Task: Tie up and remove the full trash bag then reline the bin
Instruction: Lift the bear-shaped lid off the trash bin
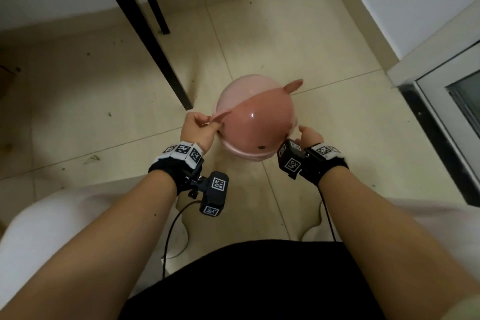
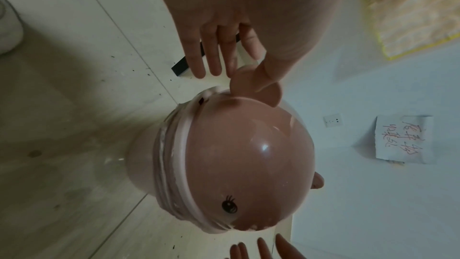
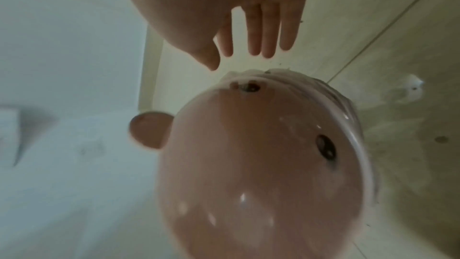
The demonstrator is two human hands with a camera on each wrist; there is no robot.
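A pink pig-faced bin (image 1: 255, 122) stands on the tiled floor with its domed lid (image 2: 248, 155) shut. Crumpled pale bag film (image 2: 161, 155) shows under the lid's ring. My left hand (image 1: 211, 122) pinches the lid's left ear (image 2: 256, 88) between thumb and forefinger, its other fingers straight. My right hand (image 1: 307, 135) hovers open just off the bin's right side, fingers (image 3: 259, 42) straight and touching nothing. The other ear (image 1: 293, 85) sticks out on the far right of the lid (image 3: 261, 164). The bag's contents are hidden.
Black table legs (image 1: 145, 23) slant down just left of the bin. Walls meet in a corner behind it, and a metal door frame (image 1: 441, 101) runs along the right. My white slippers (image 1: 181, 228) are near the bin. Small debris dots the floor at left.
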